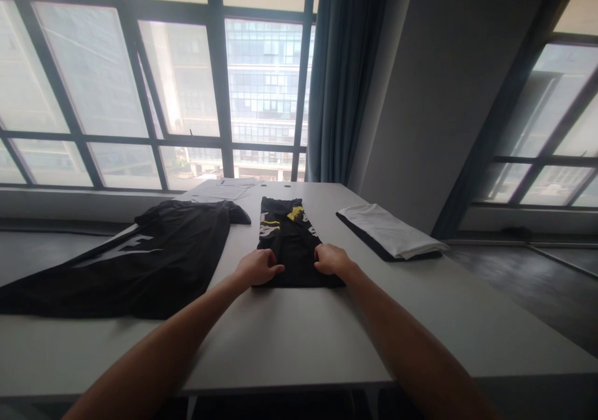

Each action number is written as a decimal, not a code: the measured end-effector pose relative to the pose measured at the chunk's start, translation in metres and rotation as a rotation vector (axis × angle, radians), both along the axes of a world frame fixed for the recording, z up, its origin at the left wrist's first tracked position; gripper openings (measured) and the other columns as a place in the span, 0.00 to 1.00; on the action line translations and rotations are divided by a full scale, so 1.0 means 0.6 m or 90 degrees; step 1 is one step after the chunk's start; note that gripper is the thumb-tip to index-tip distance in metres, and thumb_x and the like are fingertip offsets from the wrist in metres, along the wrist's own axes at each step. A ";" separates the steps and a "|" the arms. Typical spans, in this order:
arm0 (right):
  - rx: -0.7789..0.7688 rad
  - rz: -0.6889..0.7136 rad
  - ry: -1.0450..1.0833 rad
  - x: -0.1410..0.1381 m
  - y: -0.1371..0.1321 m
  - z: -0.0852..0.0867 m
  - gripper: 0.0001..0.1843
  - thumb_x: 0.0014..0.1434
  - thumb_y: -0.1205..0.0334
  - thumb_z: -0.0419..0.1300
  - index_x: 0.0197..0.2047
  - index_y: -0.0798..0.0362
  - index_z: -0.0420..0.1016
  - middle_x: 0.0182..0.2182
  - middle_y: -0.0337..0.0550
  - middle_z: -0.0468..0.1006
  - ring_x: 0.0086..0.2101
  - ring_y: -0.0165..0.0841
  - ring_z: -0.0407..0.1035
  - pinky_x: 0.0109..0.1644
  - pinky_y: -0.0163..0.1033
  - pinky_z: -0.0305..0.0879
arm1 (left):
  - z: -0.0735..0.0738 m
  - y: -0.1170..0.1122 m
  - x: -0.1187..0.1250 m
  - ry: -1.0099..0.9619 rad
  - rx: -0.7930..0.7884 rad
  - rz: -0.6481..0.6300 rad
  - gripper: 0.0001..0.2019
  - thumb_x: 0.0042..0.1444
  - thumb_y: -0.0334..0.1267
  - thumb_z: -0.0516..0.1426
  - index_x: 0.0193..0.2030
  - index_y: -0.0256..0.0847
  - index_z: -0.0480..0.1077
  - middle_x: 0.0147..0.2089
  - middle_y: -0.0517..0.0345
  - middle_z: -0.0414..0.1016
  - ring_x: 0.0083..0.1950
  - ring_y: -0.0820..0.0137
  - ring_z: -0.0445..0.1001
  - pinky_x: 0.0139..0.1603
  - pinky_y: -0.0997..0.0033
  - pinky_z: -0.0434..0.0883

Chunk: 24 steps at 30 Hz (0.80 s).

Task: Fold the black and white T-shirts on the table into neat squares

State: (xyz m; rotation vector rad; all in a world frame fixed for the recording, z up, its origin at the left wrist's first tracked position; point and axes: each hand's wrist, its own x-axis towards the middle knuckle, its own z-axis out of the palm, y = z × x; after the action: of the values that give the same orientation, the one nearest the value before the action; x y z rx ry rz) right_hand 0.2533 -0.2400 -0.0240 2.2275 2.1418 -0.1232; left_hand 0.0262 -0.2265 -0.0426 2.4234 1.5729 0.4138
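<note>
A folded black garment (297, 255) with white and yellow print lies on the white table in front of me. Its far edge looks gathered, like a waistband. My left hand (258, 267) is closed at its left side, fingers curled under and thumb on top of the cloth. At the right side my right hand (332, 261) is closed in the same way, gripping the edge. The cloth inside both hands is partly hidden by the fingers.
A larger black garment (172, 264) with a white print spreads on the left, hanging past the table (289, 345) edge. To the right lie folded white cloth (392, 228) and dark cloth (374, 244) beneath it. Papers (227, 189) rest at the far end, near the windows and curtain (343, 83).
</note>
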 end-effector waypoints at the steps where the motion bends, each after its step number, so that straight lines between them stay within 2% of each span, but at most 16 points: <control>1: 0.005 -0.001 0.001 0.000 0.002 -0.002 0.16 0.53 0.68 0.62 0.46 0.52 0.80 0.47 0.51 0.81 0.48 0.44 0.75 0.44 0.39 0.68 | 0.001 -0.002 -0.001 0.028 -0.009 -0.006 0.16 0.53 0.51 0.62 0.42 0.43 0.77 0.42 0.52 0.81 0.44 0.59 0.77 0.40 0.66 0.70; 3: 0.017 0.001 0.004 0.003 0.007 -0.006 0.17 0.52 0.69 0.62 0.46 0.52 0.80 0.48 0.52 0.80 0.48 0.45 0.75 0.44 0.40 0.68 | 0.000 -0.003 -0.002 0.068 -0.022 -0.026 0.16 0.51 0.50 0.63 0.42 0.43 0.76 0.44 0.51 0.80 0.45 0.57 0.77 0.40 0.66 0.70; 5: 0.033 0.012 0.015 0.006 0.011 -0.011 0.19 0.53 0.69 0.61 0.49 0.51 0.79 0.49 0.52 0.80 0.49 0.44 0.74 0.46 0.40 0.67 | -0.001 -0.002 -0.003 0.080 -0.021 -0.039 0.09 0.53 0.44 0.62 0.38 0.44 0.77 0.43 0.52 0.80 0.45 0.58 0.77 0.40 0.67 0.70; 8: 0.079 0.041 0.059 0.009 0.017 -0.015 0.21 0.55 0.69 0.59 0.52 0.51 0.76 0.49 0.50 0.80 0.49 0.43 0.73 0.48 0.39 0.66 | -0.003 0.005 -0.002 0.046 0.002 -0.041 0.05 0.56 0.38 0.58 0.35 0.44 0.77 0.40 0.53 0.80 0.44 0.61 0.77 0.40 0.68 0.69; 11: 0.125 0.074 0.134 0.008 0.020 -0.014 0.21 0.57 0.69 0.56 0.54 0.52 0.75 0.46 0.48 0.80 0.46 0.39 0.74 0.47 0.37 0.64 | -0.002 0.016 -0.001 -0.067 0.003 -0.022 0.08 0.58 0.40 0.57 0.37 0.41 0.76 0.37 0.54 0.79 0.40 0.63 0.76 0.38 0.69 0.68; 15: 0.198 0.124 0.262 0.000 0.021 -0.009 0.21 0.59 0.71 0.52 0.54 0.54 0.73 0.37 0.43 0.80 0.38 0.33 0.73 0.43 0.34 0.63 | 0.000 0.029 -0.001 -0.257 -0.028 -0.008 0.13 0.59 0.44 0.55 0.36 0.38 0.75 0.33 0.56 0.77 0.35 0.67 0.74 0.34 0.71 0.67; 17: 0.236 0.136 0.310 -0.004 0.021 -0.010 0.20 0.60 0.71 0.51 0.54 0.55 0.72 0.35 0.42 0.79 0.35 0.31 0.72 0.41 0.33 0.63 | -0.001 0.032 -0.001 -0.296 -0.040 -0.025 0.14 0.59 0.46 0.55 0.36 0.37 0.75 0.32 0.57 0.76 0.33 0.68 0.73 0.33 0.71 0.66; 19: 0.227 0.146 0.329 -0.006 0.021 -0.013 0.19 0.61 0.70 0.52 0.54 0.55 0.71 0.35 0.41 0.78 0.34 0.30 0.71 0.40 0.32 0.63 | -0.002 0.030 -0.003 -0.273 -0.058 -0.047 0.15 0.59 0.47 0.55 0.35 0.37 0.75 0.31 0.58 0.76 0.32 0.68 0.72 0.32 0.71 0.66; 21: 0.170 0.146 0.299 -0.008 0.020 -0.016 0.17 0.60 0.69 0.55 0.53 0.53 0.73 0.35 0.40 0.79 0.34 0.30 0.72 0.40 0.32 0.63 | -0.002 0.024 -0.005 -0.199 -0.057 -0.051 0.17 0.62 0.49 0.53 0.33 0.39 0.75 0.29 0.58 0.75 0.31 0.68 0.72 0.32 0.70 0.65; 24: 0.139 0.109 0.200 -0.013 0.017 -0.020 0.14 0.62 0.58 0.60 0.49 0.50 0.76 0.37 0.42 0.80 0.38 0.34 0.73 0.41 0.35 0.63 | -0.001 0.011 -0.006 -0.095 0.035 -0.077 0.17 0.61 0.53 0.55 0.38 0.42 0.77 0.34 0.56 0.77 0.36 0.66 0.74 0.36 0.69 0.67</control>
State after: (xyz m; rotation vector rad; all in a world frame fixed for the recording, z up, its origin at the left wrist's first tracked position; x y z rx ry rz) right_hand 0.2452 -0.2297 -0.0360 2.2498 2.6161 -0.2606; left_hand 0.0228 -0.2197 -0.0429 2.4483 1.3637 0.6071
